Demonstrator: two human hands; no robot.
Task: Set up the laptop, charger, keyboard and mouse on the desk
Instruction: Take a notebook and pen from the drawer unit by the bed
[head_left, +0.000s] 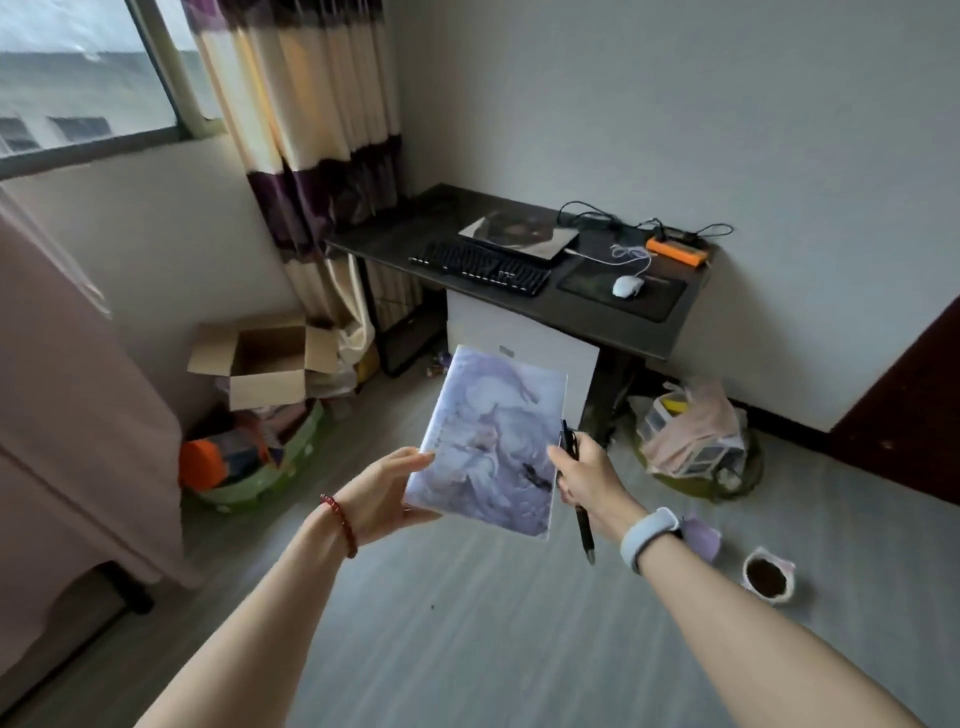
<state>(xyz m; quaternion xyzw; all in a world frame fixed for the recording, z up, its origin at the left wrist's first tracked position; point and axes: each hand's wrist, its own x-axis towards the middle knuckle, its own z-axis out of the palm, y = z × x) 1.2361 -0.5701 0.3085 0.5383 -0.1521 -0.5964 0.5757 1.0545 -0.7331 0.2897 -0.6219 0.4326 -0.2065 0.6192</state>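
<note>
Ahead, the closed laptop (521, 235) lies flat on the black desk (613, 325), black keyboard (480, 267) lengthwise along its front. Left hand (387, 491) grips a marbled lilac notebook (493, 441); right hand (589, 475) pinches notebook and black pen (579, 501).

notebook (493, 441) hiding left fingers, charger (597, 221) indistinct, power strip (677, 251) sockets unclear

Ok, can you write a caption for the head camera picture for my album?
Both hands carry a notebook and pen toward a desk.
</note>
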